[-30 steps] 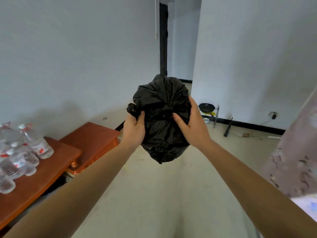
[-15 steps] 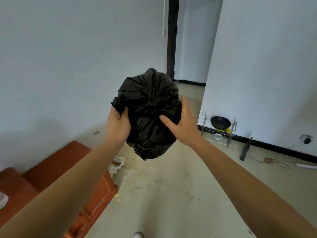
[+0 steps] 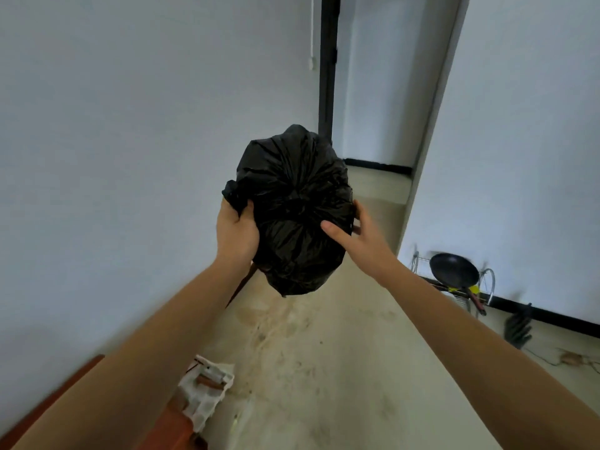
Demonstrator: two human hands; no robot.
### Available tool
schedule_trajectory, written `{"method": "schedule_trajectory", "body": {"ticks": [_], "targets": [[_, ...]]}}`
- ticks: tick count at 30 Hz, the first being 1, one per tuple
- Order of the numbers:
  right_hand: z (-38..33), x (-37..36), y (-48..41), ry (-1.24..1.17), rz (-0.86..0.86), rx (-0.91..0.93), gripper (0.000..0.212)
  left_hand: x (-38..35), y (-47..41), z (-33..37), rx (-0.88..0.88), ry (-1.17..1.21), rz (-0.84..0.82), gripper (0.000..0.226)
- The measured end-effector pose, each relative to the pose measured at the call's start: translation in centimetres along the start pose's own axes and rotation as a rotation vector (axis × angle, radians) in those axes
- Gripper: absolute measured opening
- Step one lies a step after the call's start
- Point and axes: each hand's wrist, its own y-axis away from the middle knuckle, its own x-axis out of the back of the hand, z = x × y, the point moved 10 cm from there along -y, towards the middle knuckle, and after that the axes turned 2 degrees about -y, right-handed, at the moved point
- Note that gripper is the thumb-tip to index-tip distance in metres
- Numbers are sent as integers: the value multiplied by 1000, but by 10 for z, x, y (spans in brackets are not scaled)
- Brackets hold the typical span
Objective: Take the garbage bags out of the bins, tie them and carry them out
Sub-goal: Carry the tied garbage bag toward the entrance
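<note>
The black garbage bag is held up in the air at the middle of the view, well above the floor, with its gathered, puckered top turned toward the camera. The creases run in to a tight bunch near the bag's centre, and the rounded bottom hangs lower and farther away.

The left hand grips the bag's left side, its fingers curled round a loose flap of plastic that sticks out at the upper left. The right hand clasps the right side, with the thumb laid across the near face close to the bunch and the other fingers wrapped round the far right edge, partly hidden by the plastic. Both forearms reach in from the near corners.

Behind the bag a pale wall fills the left. A dark door frame stands at the far centre, with a passage beyond it. A thin white cord hangs down the wall just left of the frame.

By the right wall a black frying pan rests on a wire rack. Nearer along that wall a dark, blurred object leans above the baseboard, with a cable on the floor near it. At the near left, crumpled white packaging lies by reddish-brown wooden furniture.
</note>
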Motion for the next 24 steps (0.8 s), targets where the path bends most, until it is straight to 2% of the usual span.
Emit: {"method": "schedule_trajectory", "body": {"ticks": [3, 9, 12, 17, 24], "targets": [[39, 7, -72, -12, 35, -35, 79, -49, -67, -33, -4, -29, -66, 32], [107, 38, -233, -13, 164, 25, 61, -159, -218, -90, -45, -60, -155, 30], [124, 58, -331, 1, 184, 43, 64, -207, -306, -103, -22, -65, -143, 27], [132, 64, -490, 28, 147, 68, 66, -253, -436, -113, -21, -54, -112, 19], [182, 47, -677, 51, 77, 83, 52, -307, -606, -178, 18, 1, -48, 25]]}}
